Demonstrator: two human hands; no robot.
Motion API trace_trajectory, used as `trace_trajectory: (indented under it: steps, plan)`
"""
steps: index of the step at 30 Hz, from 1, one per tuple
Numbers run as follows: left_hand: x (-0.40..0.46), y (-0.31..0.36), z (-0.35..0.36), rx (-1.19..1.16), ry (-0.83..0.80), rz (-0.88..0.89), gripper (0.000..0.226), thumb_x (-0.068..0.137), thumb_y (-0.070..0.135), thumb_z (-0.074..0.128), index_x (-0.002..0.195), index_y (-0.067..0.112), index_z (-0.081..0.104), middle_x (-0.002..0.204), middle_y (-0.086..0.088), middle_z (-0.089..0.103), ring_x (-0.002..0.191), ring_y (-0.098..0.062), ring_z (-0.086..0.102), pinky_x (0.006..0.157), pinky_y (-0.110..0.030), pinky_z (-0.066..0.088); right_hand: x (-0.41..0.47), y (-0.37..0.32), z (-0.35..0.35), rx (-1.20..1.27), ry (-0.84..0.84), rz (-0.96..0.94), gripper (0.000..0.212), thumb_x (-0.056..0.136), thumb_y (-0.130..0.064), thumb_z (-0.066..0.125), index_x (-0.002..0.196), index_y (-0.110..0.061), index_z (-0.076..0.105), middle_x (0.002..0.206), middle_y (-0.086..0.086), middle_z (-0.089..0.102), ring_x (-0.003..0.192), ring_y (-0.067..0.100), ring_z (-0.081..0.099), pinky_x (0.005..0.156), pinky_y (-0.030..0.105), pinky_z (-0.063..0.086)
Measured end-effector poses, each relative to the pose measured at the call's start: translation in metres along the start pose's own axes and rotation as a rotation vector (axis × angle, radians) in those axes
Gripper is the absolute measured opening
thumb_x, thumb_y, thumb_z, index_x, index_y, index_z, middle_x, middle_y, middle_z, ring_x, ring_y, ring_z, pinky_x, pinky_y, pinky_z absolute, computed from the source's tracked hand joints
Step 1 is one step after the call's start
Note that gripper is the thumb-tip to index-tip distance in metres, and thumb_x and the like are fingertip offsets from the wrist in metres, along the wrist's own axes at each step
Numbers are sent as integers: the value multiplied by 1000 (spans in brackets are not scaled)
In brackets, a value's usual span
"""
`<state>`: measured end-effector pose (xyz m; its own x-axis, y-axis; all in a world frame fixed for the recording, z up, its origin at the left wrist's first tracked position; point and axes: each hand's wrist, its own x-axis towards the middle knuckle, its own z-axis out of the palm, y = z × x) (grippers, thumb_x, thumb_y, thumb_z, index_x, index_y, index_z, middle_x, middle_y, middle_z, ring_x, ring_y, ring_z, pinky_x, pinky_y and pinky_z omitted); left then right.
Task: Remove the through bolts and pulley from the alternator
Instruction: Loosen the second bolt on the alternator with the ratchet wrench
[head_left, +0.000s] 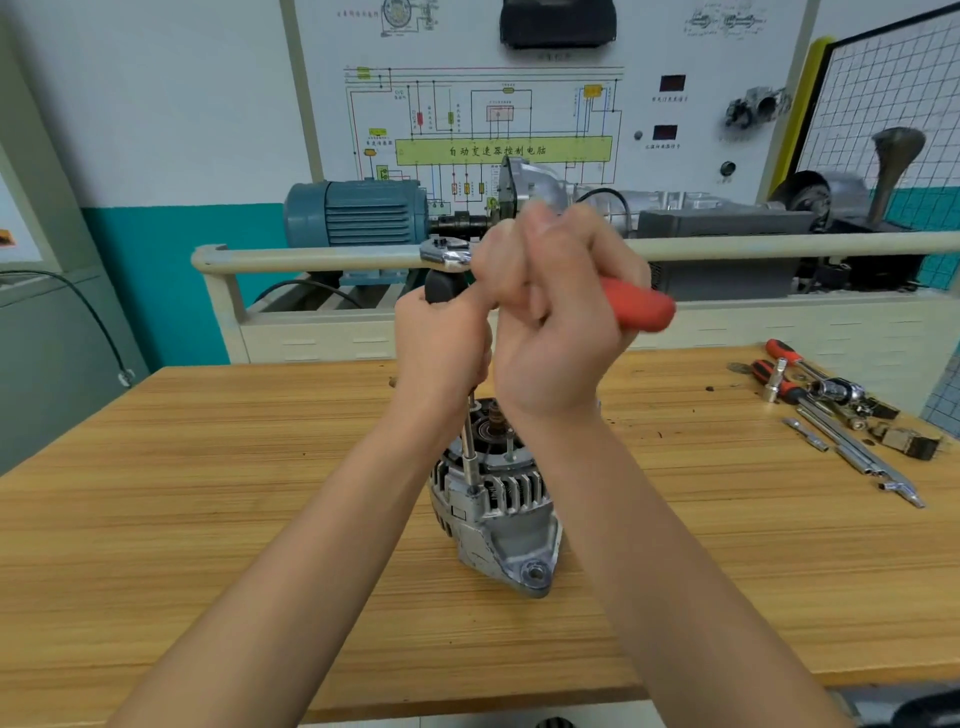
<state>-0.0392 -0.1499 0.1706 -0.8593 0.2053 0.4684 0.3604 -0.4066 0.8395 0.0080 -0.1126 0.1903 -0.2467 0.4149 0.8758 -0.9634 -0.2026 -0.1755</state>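
A silver alternator (493, 514) stands upright in the middle of the wooden bench (208, 519), with its open end up. A thin extension bar (470, 447) runs straight down onto a through bolt at its upper left rim. My left hand (441, 343) grips the black upper part of that bar just under the ratchet head (447, 254). My right hand (556, 312) is curled around the ratchet's red handle (641, 306), which points to the right. The shaft (496, 415) shows in the alternator's centre. No pulley is visible.
Loose tools lie at the bench's right side: red-handled drivers (779, 374), sockets (836, 389) and extension bars (852, 447). Behind the bench stands a beige training rig with a rail (311, 257), a blue motor (358, 213) and a wiring diagram board (493, 130).
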Motion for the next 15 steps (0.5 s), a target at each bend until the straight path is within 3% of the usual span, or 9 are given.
trace_trajectory:
  steps: [4, 8, 11, 13, 15]
  plan:
    - [3, 0, -11, -45, -193, -98, 46, 81, -6, 54, 48, 21, 37, 40, 7, 27, 34, -9, 21, 37, -15, 20, 20, -6, -19, 335, 50, 278, 50, 82, -3, 43, 36, -19, 35, 34, -6, 28, 36, 11, 14, 45, 26, 19]
    - [8, 3, -19, -118, -468, -166, 34, 76, 7, 55, 47, 19, 42, 37, 5, 29, 30, -9, 23, 36, -15, 21, 32, -7, -35, 585, 210, 486, 48, 81, -12, 39, 33, -16, 33, 31, -4, 24, 39, 14, 7, 41, 22, 21]
    - [11, 5, -21, -176, -661, -288, 34, 78, 11, 50, 46, 18, 40, 35, 7, 27, 28, -5, 21, 34, -15, 15, 33, -6, -39, 682, 247, 507, 49, 83, -13, 38, 35, -16, 34, 31, -4, 24, 39, 13, 7, 40, 22, 22]
    - [12, 6, -20, -163, -647, -320, 37, 79, 11, 48, 45, 18, 37, 34, 8, 25, 27, -4, 18, 33, -14, 13, 30, -7, -37, 623, 228, 465, 48, 83, -13, 39, 35, -17, 34, 32, -5, 24, 39, 13, 7, 40, 23, 22]
    - [12, 6, -17, -111, -519, -306, 41, 82, 7, 48, 45, 19, 35, 35, 7, 22, 28, -6, 16, 34, -12, 14, 25, -7, -31, 488, 174, 382, 50, 85, -11, 40, 35, -19, 35, 33, -6, 24, 39, 13, 10, 43, 25, 22]
